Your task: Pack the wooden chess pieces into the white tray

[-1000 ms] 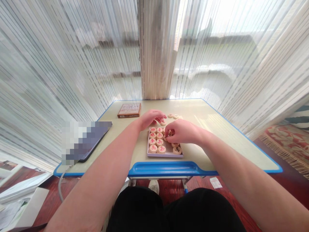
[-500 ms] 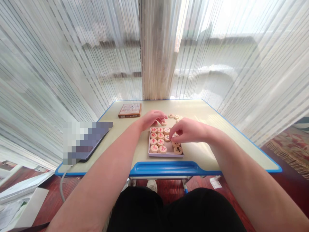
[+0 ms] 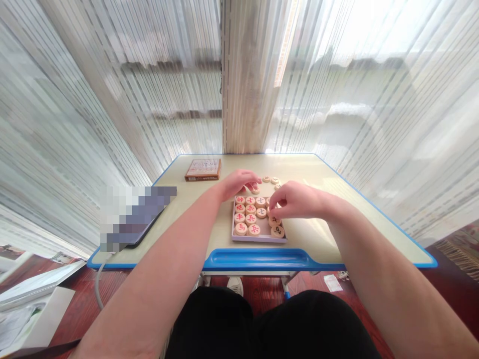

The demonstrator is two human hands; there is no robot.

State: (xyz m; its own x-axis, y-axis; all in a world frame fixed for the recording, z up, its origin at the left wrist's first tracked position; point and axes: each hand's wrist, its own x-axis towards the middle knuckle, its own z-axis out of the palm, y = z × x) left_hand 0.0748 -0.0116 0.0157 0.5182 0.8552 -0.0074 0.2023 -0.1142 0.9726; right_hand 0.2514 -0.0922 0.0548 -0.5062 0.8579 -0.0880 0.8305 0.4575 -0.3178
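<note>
A shallow tray (image 3: 259,239) of round chess pieces lies near the table's front edge. Red-marked pieces fill its left two columns, and black-marked ones, such as the corner piece (image 3: 277,232), stand at the right. Bare tray floor shows between them. My right hand (image 3: 290,200) is over the tray's right side, fingers closed at the pieces there; whether it grips one is hidden. Behind the tray, my left hand (image 3: 241,183) has its fingertips on a loose piece (image 3: 255,190) on the table. More loose pieces (image 3: 275,180) lie just beyond, between the hands.
A flat brown-edged box (image 3: 203,170) lies at the table's back left. A dark device (image 3: 149,219), partly pixelated, rests at the left edge with a cable. The blue pencil groove (image 3: 258,258) runs along the front. Sheer curtains hang behind.
My right hand has shifted slightly right within the tray, uncovering more of the black pieces. My left hand stays at the same loose piece. The whole view has moved a little.
</note>
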